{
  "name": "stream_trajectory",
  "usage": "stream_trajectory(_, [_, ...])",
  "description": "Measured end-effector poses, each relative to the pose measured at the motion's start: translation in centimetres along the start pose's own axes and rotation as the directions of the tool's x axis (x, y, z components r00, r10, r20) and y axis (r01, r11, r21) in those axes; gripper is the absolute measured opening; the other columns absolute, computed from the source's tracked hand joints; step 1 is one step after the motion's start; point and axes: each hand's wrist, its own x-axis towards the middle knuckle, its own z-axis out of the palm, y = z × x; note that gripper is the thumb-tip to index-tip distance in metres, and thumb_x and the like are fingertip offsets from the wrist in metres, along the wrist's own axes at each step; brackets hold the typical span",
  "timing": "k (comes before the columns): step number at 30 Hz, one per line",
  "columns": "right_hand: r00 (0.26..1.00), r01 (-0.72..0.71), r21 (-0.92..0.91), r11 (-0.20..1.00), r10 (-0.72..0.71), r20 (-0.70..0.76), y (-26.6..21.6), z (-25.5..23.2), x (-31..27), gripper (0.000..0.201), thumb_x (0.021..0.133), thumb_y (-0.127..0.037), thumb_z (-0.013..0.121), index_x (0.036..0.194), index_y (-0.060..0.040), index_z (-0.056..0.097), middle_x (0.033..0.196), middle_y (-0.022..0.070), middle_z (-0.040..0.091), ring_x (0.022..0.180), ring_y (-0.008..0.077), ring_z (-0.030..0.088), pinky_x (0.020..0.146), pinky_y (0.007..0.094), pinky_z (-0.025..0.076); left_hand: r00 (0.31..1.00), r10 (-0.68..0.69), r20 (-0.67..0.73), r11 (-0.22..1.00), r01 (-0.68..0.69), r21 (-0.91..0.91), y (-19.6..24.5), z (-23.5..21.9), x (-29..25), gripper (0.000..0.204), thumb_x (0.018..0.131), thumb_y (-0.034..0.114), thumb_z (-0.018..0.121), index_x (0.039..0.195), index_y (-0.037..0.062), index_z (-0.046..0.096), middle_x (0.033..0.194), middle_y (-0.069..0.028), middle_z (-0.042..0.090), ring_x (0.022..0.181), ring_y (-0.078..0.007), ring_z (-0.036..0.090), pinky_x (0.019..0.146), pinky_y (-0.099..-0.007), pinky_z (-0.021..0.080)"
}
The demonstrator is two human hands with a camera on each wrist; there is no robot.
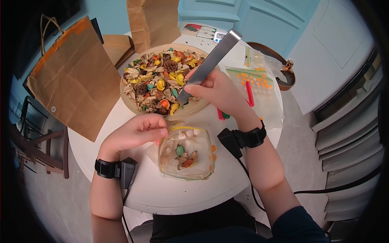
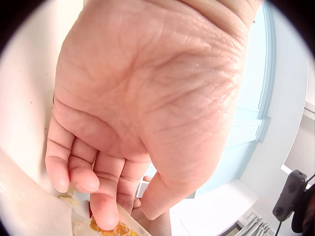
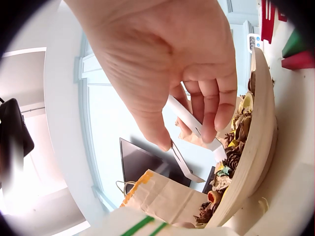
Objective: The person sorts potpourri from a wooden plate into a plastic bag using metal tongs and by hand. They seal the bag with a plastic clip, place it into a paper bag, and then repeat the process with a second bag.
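I see silver-grey tongs (image 1: pixel 210 60), brown, yellow, orange and green potpourri (image 1: pixel 162 86), an orange-dotted clear bag (image 1: pixel 206 152), an orange-edged brown paper bag (image 1: pixel 77 79) and a white worktop (image 1: pixel 194 198).

Table (image 1: pixel 162 198) before the person: nearest, a pouch (image 1: pixel 168 164) with dried pieces (image 1: pixel 187 161) inside, the left hand (image 1: pixel 135 131) by its far left corner; behind, a bowl (image 1: pixel 198 108) of dried flowers (image 1: pixel 154 85), tongs (image 1: pixel 210 60) in the right hand (image 1: pixel 216 89) above; at left, a paper bag (image 1: pixel 77 77); at right, a second pouch (image 1: pixel 265 105)

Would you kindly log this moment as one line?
right hand: holds tongs, tips apart, over dried potpourri | left hand: at plastic bag, contact unclear | bag contents: dried pieces
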Motion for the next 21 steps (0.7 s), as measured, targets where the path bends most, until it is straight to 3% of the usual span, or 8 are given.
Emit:
stream_trajectory(2, [0.997, -0.035, -0.103, 0.994, 0.043, 0.07, 0.5, 0.0, 0.2, 0.034, 0.082, -0.011, 0.07, 0.11, -0.0006, 0.054, 0.095, 0.0041, 0.063, 0.088, 0.0098, 0.061, 0.078, 0.0252, 0.049, 1.0, 0.004, 0.003, 1.0, -0.004, 0.003, -0.1, 0.0, 0.0, 0.015, 0.092, 0.016, 0.057, 0.085, 0.0037, 0.055, 0.075, 0.0026, 0.058, 0.071, -0.0047, 0.052, 0.067, -0.0199, 0.041])
stream_trajectory(6, [0.994, -0.014, -0.087, 0.996, 0.023, 0.105, 1.6, 0.8, 0.4, 0.032, 0.082, -0.009, 0.069, 0.11, 0.0, 0.055, 0.096, 0.0044, 0.063, 0.088, 0.0087, 0.06, 0.077, 0.0247, 0.049, 1.0, 0.007, 0.007, 1.0, -0.007, 0.003, 0.0, 0.0, 0.0, 0.015, 0.092, 0.017, 0.056, 0.085, 0.0038, 0.055, 0.075, 0.0028, 0.057, 0.071, -0.0045, 0.052, 0.066, -0.0197, 0.041])
stream_trajectory(8, [0.994, 0.051, -0.112, 0.992, -0.04, 0.097, 2.2, 1.2, 0.4, 0.028, 0.083, -0.008, 0.067, 0.108, 0.0, 0.056, 0.095, 0.0038, 0.064, 0.085, 0.0066, 0.059, 0.074, 0.0232, 0.049, 1.0, 0.007, 0.004, 1.0, -0.007, 0.003, 0.0, 0.0, 0.0, 0.015, 0.092, 0.017, 0.057, 0.085, 0.0039, 0.055, 0.075, 0.0029, 0.057, 0.07, -0.0045, 0.052, 0.066, -0.0197, 0.041])
stream_trajectory(12, [0.997, 0.026, -0.154, 0.988, -0.014, 0.078, 1.8, 1.4, 0.2, 0.026, 0.083, -0.009, 0.067, 0.106, -0.0003, 0.058, 0.092, 0.0027, 0.064, 0.082, 0.0049, 0.058, 0.071, 0.0218, 0.048, 1.0, 0.011, 0.002, 1.0, -0.011, 0.004, -0.1, 0.0, 0.0, 0.015, 0.093, 0.017, 0.056, 0.085, 0.004, 0.055, 0.075, 0.0031, 0.057, 0.07, -0.0044, 0.052, 0.066, -0.0197, 0.041])
stream_trajectory(14, [0.995, 0.094, -0.201, 0.975, -0.101, -0.027, 2.3, 1.2, 0.4, 0.024, 0.08, -0.015, 0.069, 0.094, 0.0024, 0.06, 0.077, 0.0055, 0.064, 0.069, 0.0102, 0.06, 0.065, 0.0256, 0.049, 1.0, 0.014, 0.006, 1.0, -0.014, -0.001, -0.1, 0.1, 0.0, 0.015, 0.093, 0.017, 0.056, 0.085, 0.004, 0.055, 0.075, 0.0031, 0.057, 0.07, -0.0044, 0.052, 0.066, -0.0197, 0.041])
stream_trajectory(15, [0.994, 0.094, -0.201, 0.975, -0.102, -0.027, 1.9, 1.2, 0.4, 0.024, 0.08, -0.015, 0.069, 0.094, 0.0024, 0.06, 0.077, 0.0055, 0.064, 0.069, 0.0102, 0.06, 0.065, 0.0256, 0.049, 1.0, 0.017, 0.01, 1.0, -0.017, -0.007, -0.2, 0.0, 0.1, 0.015, 0.092, 0.017, 0.056, 0.085, 0.004, 0.056, 0.075, 0.0031, 0.057, 0.07, -0.0044, 0.052, 0.066, -0.0197, 0.041])
stream_trajectory(17, [0.999, -0.044, -0.21, 0.977, 0.037, -0.035, 0.9, 1.0, 0.1, 0.025, 0.083, -0.011, 0.067, 0.105, -0.0006, 0.059, 0.089, 0.0014, 0.063, 0.079, 0.0046, 0.058, 0.07, 0.021, 0.047, 1.0, 0.014, 0.009, 1.0, -0.014, -0.001, -0.1, 0.1, 0.1, 0.014, 0.092, 0.017, 0.056, 0.085, 0.0039, 0.056, 0.075, 0.0031, 0.057, 0.07, -0.0044, 0.052, 0.066, -0.0197, 0.041])
stream_trajectory(21, [1.0, 0.013, -0.171, 0.985, -0.017, -0.022, 1.3, 1.0, 0.2, 0.024, 0.083, -0.011, 0.067, 0.103, -0.0001, 0.059, 0.089, 0.0015, 0.063, 0.079, 0.0051, 0.058, 0.07, 0.0214, 0.047, 1.0, 0.006, 0.013, 1.0, -0.006, 0.017, -0.1, 0.0, 0.1, 0.015, 0.092, 0.017, 0.057, 0.086, 0.0037, 0.056, 0.076, 0.003, 0.057, 0.071, -0.0044, 0.052, 0.066, -0.0196, 0.041])
